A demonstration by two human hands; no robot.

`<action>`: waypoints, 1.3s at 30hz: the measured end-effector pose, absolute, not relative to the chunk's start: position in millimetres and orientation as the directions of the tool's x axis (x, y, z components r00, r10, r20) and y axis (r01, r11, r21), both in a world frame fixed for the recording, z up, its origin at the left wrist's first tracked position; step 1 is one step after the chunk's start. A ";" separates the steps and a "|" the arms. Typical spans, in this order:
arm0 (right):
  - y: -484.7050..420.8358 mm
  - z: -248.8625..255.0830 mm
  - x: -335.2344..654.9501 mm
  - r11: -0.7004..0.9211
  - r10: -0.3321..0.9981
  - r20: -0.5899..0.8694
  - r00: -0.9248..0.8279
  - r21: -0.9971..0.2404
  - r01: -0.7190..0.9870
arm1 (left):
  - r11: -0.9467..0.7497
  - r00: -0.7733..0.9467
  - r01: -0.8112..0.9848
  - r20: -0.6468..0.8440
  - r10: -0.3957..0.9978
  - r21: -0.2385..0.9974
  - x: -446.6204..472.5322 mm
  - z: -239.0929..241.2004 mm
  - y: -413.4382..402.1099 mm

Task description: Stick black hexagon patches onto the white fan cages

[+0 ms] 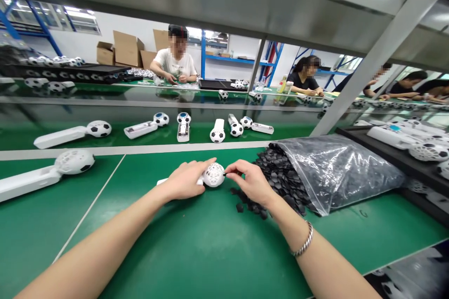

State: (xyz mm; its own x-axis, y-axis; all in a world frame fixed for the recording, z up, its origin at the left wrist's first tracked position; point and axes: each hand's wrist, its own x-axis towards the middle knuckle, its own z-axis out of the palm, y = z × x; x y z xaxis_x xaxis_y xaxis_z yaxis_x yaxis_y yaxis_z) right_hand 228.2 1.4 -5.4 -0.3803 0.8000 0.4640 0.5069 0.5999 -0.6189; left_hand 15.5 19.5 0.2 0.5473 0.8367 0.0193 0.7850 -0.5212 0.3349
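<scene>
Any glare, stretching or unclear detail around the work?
Head view: white glare streaks the clear plastic bag; head view: the leftmost white ball-headed device looks stretched, probably by a wide lens; head view: the dark piece in the bare right hand is too small to make out.

This is a factory assembly hall: beyond the person's fingers (237, 165), several white plastic handles with black-patterned ball heads (61, 137) line a long green strip (198, 136), co-workers (175, 66) are busy behind it, and farther back stand blue metal racks (238, 60) and brown cardboard boxes (126, 49).
</scene>
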 end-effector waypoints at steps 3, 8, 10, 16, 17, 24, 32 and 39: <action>-2.6 -6.9 220.8 0.657 0.751 0.477 -0.457 -0.608 0.446 | -0.507 0.524 0.787 0.053 0.850 0.353 20.2 1.4 16.7; -5.5 -15.8 206.2 0.677 0.731 0.462 -0.502 -0.584 0.448 | -0.476 0.482 0.795 0.083 0.872 0.376 27.2 1.2 13.5; -5.2 -18.7 203.2 0.670 0.740 0.481 -0.470 -0.586 0.455 | -0.474 0.476 0.797 0.095 0.874 0.373 27.7 1.3 12.4; 0.3 -28.0 206.2 0.561 0.828 0.441 -0.348 -0.657 0.503 | -0.494 0.488 0.791 0.116 0.865 0.360 25.1 1.8 11.9; 1.2 -29.7 207.0 0.552 0.833 0.415 -0.366 -0.664 0.504 | -0.497 0.491 0.788 0.117 0.863 0.362 24.6 1.6 12.2; 0.9 -31.4 204.4 0.528 0.846 0.371 -0.384 -0.688 0.497 | -0.448 0.439 0.778 0.128 0.889 0.441 25.7 -1.4 12.9; 22.8 -21.0 230.8 0.370 0.915 0.380 -0.137 -0.652 0.661 | -0.424 0.437 0.785 0.080 0.896 0.452 21.0 -0.5 16.9; 30.5 -18.1 260.8 0.218 0.957 0.265 -0.120 -0.379 0.899 | -0.533 0.510 0.798 0.156 0.846 0.280 9.4 -4.9 29.4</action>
State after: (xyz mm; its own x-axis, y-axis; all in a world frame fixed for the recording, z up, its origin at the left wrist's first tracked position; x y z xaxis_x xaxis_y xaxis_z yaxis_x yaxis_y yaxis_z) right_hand 260.8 30.5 -18.1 -0.1205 0.9567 0.2649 0.8995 0.2181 -0.3786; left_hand 9.4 29.4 -4.9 0.5103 0.8456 0.1564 0.7981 -0.5334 0.2801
